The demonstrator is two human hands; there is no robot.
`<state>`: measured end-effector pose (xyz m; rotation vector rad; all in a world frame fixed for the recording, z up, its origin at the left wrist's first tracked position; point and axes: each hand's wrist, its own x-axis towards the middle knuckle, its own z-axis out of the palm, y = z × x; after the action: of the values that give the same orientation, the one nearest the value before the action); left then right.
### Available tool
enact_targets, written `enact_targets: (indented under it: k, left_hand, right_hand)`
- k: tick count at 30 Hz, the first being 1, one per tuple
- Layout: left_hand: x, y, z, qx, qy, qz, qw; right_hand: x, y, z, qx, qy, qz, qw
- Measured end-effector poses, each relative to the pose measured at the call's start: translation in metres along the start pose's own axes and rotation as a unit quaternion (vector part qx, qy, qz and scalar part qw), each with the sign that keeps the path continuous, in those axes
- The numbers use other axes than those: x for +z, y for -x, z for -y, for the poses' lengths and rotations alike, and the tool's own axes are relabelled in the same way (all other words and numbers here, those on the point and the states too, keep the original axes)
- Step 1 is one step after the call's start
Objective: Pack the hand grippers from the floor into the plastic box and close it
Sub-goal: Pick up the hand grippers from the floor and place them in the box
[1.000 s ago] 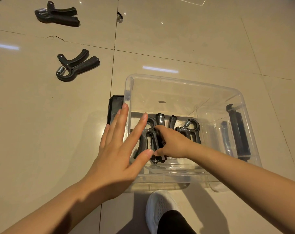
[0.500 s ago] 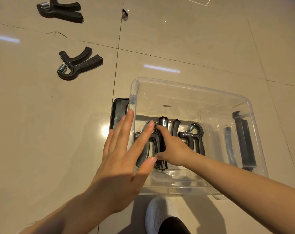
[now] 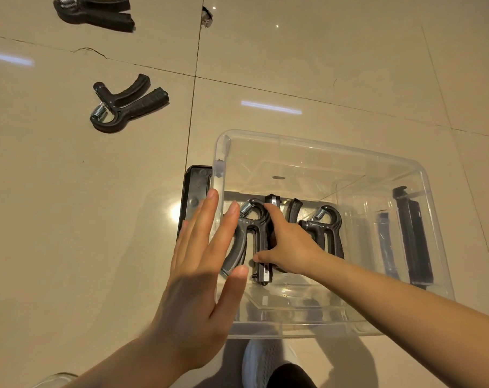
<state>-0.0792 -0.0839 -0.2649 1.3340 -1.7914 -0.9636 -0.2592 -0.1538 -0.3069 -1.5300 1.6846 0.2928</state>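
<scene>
Nearest the camera a white shoe (image 3: 261, 365) stands on the tiled floor (image 3: 69, 219), just in front of the clear plastic box (image 3: 293, 329). The left hand (image 3: 198, 278) is spread flat with straight fingers, holding nothing, at the box's left wall; whether it touches the wall cannot be told. The right hand (image 3: 289, 242) reaches down inside the box, fingers curled over a hand gripper (image 3: 264, 264) that lies on the bottom with its handles pointing back toward the person and its spring end away. A second gripper (image 3: 244, 233) lies just to its left, and a third (image 3: 326, 231) just to its right, all three with their long axes running near to far, side by side. Black latches show at the box's left end (image 3: 194, 191) and right end (image 3: 414, 236). Beyond the box, up and to the left, a gripper on the floor (image 3: 127, 103) lies well apart from both hands, its spring end nearer the person and its handles angled away to the right. A farther gripper (image 3: 94, 11) lies at the top edge. Both sit on the left side, so the free left hand looks better placed to fetch them, reaching forward and leftward. No lid can be made out for certain.
</scene>
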Motion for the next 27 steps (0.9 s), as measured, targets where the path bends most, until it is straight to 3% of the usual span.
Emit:
enact_targets:
  k: [8, 12, 14, 19, 27]
  left_hand:
    - [-0.001, 0.001, -0.002, -0.018, -0.016, -0.009, 1.0]
    - [-0.032, 0.007, -0.013, -0.025, -0.031, 0.002, 0.999]
    - [-0.061, 0.011, -0.018, 0.019, -0.084, 0.015, 0.996]
    - [-0.164, 0.02, -0.056, 0.026, -0.194, 0.004, 0.981]
    - [-0.306, 0.089, -0.139, -0.004, -0.331, -0.051, 0.942]
  right_hand:
    - [-0.007, 0.009, 0.004, -0.017, 0.052, 0.004, 0.998]
    - [-0.042, 0.043, 0.021, -0.029, 0.065, -0.036, 0.997]
    - [-0.061, 0.068, 0.035, -0.049, 0.057, -0.074, 0.994]
    - [-0.084, 0.147, 0.099, -0.147, -0.006, -0.118, 0.982]
    - [-0.096, 0.27, 0.243, -0.317, 0.08, -0.109, 0.939]
